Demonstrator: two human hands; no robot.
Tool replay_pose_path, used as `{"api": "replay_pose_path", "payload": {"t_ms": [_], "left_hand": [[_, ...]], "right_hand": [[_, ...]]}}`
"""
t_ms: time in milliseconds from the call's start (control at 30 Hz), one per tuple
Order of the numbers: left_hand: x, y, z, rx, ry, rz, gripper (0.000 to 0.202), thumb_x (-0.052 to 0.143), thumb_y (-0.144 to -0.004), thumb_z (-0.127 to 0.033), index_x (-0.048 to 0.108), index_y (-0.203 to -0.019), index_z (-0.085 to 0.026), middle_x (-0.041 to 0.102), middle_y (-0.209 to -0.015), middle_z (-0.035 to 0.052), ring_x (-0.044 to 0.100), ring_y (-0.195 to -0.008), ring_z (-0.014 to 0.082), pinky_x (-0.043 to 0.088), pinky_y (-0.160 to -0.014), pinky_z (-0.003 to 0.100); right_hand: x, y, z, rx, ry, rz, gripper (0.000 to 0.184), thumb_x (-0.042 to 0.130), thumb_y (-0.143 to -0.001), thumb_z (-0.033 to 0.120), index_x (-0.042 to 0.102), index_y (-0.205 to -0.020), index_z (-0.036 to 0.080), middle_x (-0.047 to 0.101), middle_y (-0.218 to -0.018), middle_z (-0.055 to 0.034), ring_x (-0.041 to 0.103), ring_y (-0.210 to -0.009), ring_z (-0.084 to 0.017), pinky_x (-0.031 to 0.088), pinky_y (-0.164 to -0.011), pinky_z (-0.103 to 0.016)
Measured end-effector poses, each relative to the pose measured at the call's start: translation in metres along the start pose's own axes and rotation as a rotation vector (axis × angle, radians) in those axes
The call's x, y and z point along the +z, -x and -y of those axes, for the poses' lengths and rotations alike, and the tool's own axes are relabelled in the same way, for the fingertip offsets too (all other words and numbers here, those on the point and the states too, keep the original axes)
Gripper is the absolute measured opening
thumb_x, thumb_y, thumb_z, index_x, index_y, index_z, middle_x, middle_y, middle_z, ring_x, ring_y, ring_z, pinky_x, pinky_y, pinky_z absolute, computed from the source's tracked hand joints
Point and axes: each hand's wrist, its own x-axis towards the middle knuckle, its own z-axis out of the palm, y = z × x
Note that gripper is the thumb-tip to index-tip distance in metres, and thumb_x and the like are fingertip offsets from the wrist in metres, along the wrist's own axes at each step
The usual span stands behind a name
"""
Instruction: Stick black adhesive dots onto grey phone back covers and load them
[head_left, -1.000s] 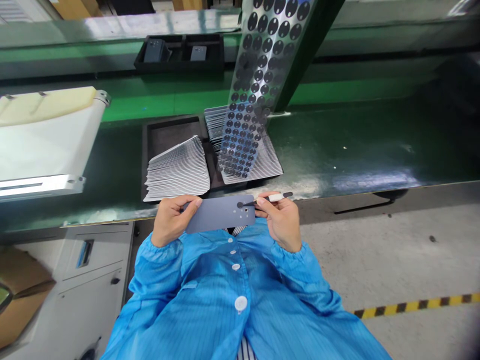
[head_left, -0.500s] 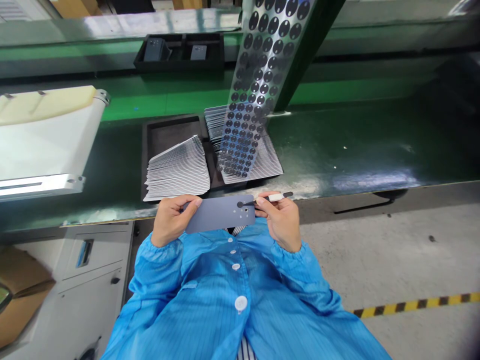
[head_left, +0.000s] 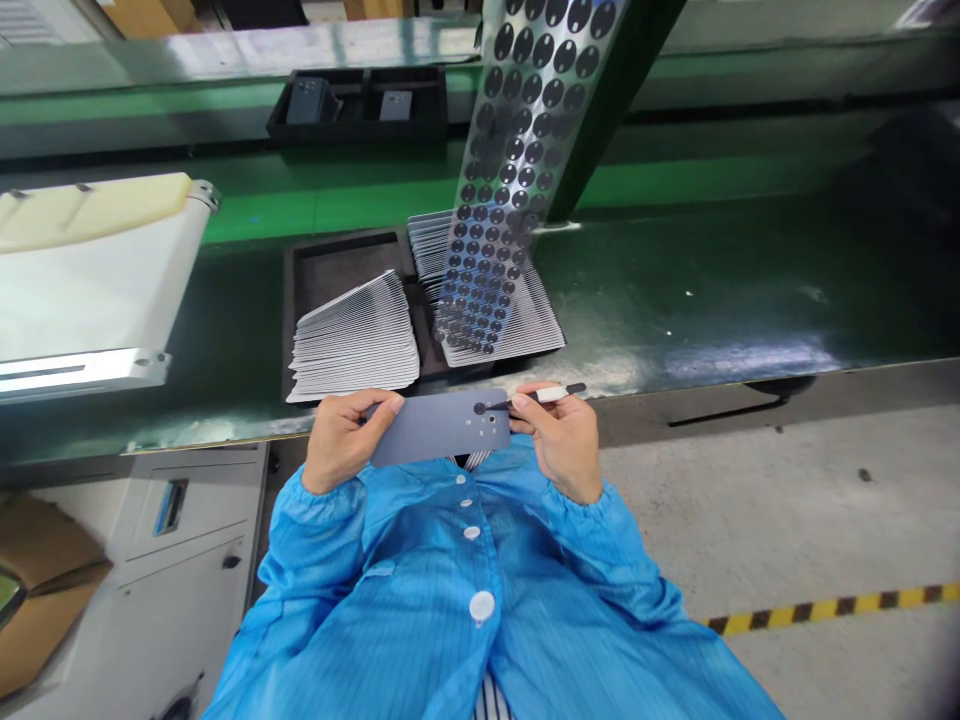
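1. The left hand (head_left: 341,440), at the lower centre of the frame, is closed on the left end of a flat grey panel (head_left: 439,427), with the thumb lying across its top face.
2. The panel lies level just above the person's blue smock (head_left: 450,600), between the two hands. Small pale dots show near its right end.
3. The right hand (head_left: 561,440) pinches a thin pen-like tool (head_left: 541,396) between thumb and fingers, and its lower fingers seem to support the panel's right end.
4. The tool's dark tip touches a round dark sticker (head_left: 480,408) at the panel's upper right corner.
5. Just above the hands, a black tray (head_left: 330,265) sits on the dark green belt (head_left: 712,290). It holds a fanned left stack (head_left: 356,340) and a right stack (head_left: 540,320) of pale panels.
6. A shiny sheet of round dark stickers (head_left: 525,130) hangs down from the top centre, and its lower end overlaps the right stack.
7. A white machine housing (head_left: 90,270) fills the left edge.
8. A second black tray (head_left: 360,125) stands at the upper centre left.
9. Yellow-black tape (head_left: 825,608) crosses the floor at the lower right.
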Motion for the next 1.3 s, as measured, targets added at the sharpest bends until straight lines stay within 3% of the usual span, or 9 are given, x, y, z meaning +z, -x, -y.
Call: {"api": "replay_pose_path", "payload": {"t_ms": [500,867,1133,1233,1300], "left_hand": [[0.001,-0.001,-0.002,0.0,0.013,0.007,0.021,0.066,-0.087,-0.033,0.079,-0.079,-0.018,0.076,-0.076,0.0049,0.066,-0.062,0.016,0.047,-0.053,0.023],[0.002,-0.002,-0.002,-0.002,0.017,0.007,0.021,0.066,-0.087,-0.033,0.079,-0.079,-0.018,0.075,-0.073,0.0042,0.063,-0.059,0.0147,0.045,-0.051,0.022],[0.002,0.001,0.001,-0.042,0.056,0.003,0.022,0.067,-0.086,-0.035,0.079,-0.08,-0.018,0.074,-0.073,0.0049,0.062,-0.06,0.0154,0.044,-0.051,0.023],[-0.012,0.003,-0.001,-0.107,0.188,-0.099,0.023,0.071,-0.082,-0.037,0.076,-0.073,-0.016,0.072,-0.068,0.0048,0.062,-0.059,0.0158,0.045,-0.05,0.023],[-0.033,0.001,0.0,-0.155,0.315,-0.372,0.024,0.072,-0.08,-0.04,0.072,-0.072,-0.017,0.068,-0.063,0.0023,0.059,-0.055,0.014,0.043,-0.047,0.022]], "right_hand": [[-0.003,0.0,-0.004,-0.045,0.023,0.008,0.031,0.088,-0.067,0.039,0.073,-0.086,0.02,0.071,-0.078,-0.0005,0.072,-0.074,-0.017,0.063,-0.061,-0.027],[0.004,0.017,-0.005,-0.307,0.312,-0.106,0.028,0.08,-0.077,0.043,0.073,-0.09,0.02,0.074,-0.089,-0.0036,0.071,-0.074,-0.018,0.063,-0.072,-0.031],[0.001,0.014,-0.008,-0.198,0.024,-0.104,0.028,0.08,-0.078,0.042,0.068,-0.094,0.023,0.072,-0.083,0.0008,0.075,-0.072,-0.019,0.065,-0.07,-0.037],[0.001,0.014,-0.003,-0.268,-0.087,-0.145,0.026,0.082,-0.076,0.038,0.067,-0.09,0.022,0.073,-0.081,0.0,0.077,-0.077,-0.023,0.065,-0.075,-0.042],[-0.002,0.013,0.001,-0.34,-0.13,-0.215,0.028,0.085,-0.071,0.036,0.067,-0.086,0.02,0.073,-0.079,-0.0007,0.077,-0.078,-0.024,0.065,-0.075,-0.043]]}}
